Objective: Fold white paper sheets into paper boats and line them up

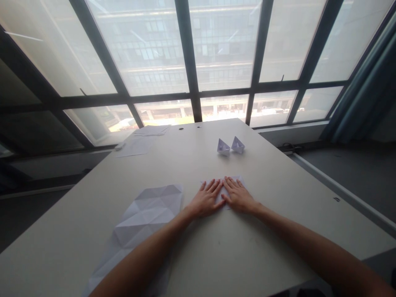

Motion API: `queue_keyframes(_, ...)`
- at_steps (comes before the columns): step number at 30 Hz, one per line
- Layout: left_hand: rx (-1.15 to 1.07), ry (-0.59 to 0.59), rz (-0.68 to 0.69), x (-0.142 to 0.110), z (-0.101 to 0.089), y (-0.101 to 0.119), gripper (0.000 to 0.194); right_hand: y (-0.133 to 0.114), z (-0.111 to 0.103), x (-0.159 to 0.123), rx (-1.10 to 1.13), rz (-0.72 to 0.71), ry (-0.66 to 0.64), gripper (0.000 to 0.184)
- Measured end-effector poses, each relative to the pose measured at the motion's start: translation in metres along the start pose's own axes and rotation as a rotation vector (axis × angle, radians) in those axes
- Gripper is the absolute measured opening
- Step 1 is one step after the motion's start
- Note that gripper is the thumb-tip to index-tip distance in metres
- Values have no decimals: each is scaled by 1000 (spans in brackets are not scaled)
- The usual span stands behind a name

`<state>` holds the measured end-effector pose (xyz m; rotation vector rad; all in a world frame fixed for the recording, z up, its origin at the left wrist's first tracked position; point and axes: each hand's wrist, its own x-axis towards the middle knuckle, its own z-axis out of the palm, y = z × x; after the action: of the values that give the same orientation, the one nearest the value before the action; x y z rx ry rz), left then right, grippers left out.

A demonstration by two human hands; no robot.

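A small piece of white paper [220, 197] lies flat on the table under both hands, mostly covered by them. My left hand [206, 199] presses on its left part, palm down with the fingers spread. On the right part rests my right hand [237, 195], also flat with fingers apart. The thumbs and index fingertips of the two hands nearly meet over the paper. Beneath and beside my left forearm is a large creased white sheet [151, 206], its fold lines standing up in ridges. Part of that sheet is hidden by the arm.
Two folded paper boats [223, 147] stand beyond my hands on the white table [272, 247]. Flat paper sheets [151, 131] lie at the far left. A round dark disc [181, 128] sits near the far edge, before the tall windows. A blue curtain [361, 90] hangs at right.
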<state>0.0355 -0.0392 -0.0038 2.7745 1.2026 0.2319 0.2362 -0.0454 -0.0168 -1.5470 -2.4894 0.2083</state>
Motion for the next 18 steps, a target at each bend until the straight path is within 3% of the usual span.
queue_keyframes(18,-13,-9,-13,3,1,-2,73,9,1,2,-19,44,19,73)
